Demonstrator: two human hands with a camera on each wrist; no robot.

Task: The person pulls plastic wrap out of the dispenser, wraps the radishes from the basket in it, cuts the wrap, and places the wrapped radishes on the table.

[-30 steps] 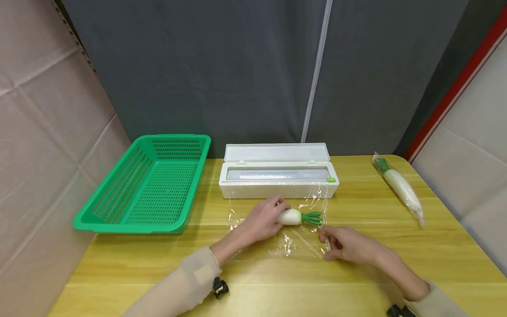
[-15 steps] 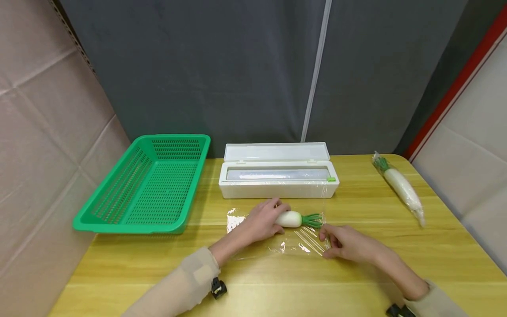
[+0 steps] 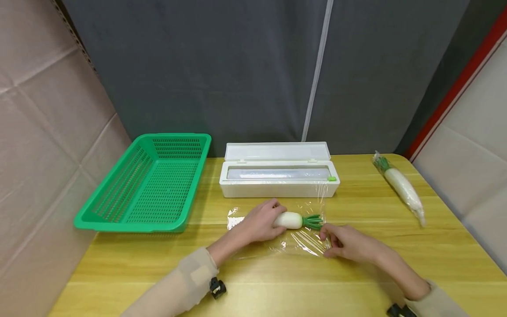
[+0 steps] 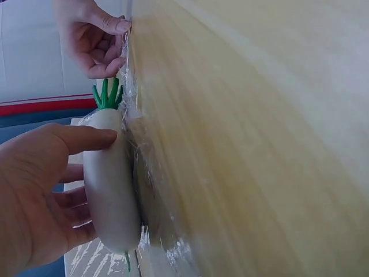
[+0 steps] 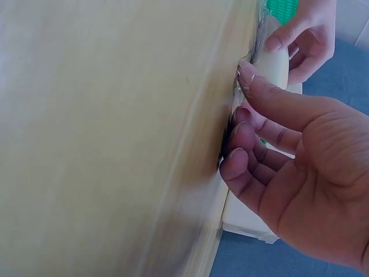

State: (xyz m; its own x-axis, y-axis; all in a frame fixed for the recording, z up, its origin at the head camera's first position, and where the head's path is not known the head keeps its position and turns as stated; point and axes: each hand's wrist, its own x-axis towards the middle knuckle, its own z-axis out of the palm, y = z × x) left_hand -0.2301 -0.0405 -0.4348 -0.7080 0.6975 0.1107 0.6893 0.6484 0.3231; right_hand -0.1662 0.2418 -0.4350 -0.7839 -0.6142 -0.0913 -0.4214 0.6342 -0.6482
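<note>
A white radish (image 3: 290, 220) with green stalks lies sideways on a sheet of cling film (image 3: 306, 244) spread over the table. My left hand (image 3: 261, 223) grips its body; in the left wrist view the thumb lies along one side of the radish (image 4: 112, 184) and the fingers curl round the other. Just beyond the stalks, my right hand (image 3: 348, 244) pinches the film's right edge between thumb and fingers. Bunched film shows at that thumb tip in the right wrist view. Creases fan across the film from the pinched edge toward the stalks.
Behind the radish stands a white film dispenser (image 3: 279, 189), lid up, the film still running from its front. A green plastic basket (image 3: 182, 207) sits to the left. Another radish (image 3: 404, 189), wrapped in film, lies at the back right near the table (image 3: 277, 290) edge.
Both hands stay almost in place. The radish has tilted very slightly, its stalks a little nearer my right hand. Creases and glints on the film have shifted.
</note>
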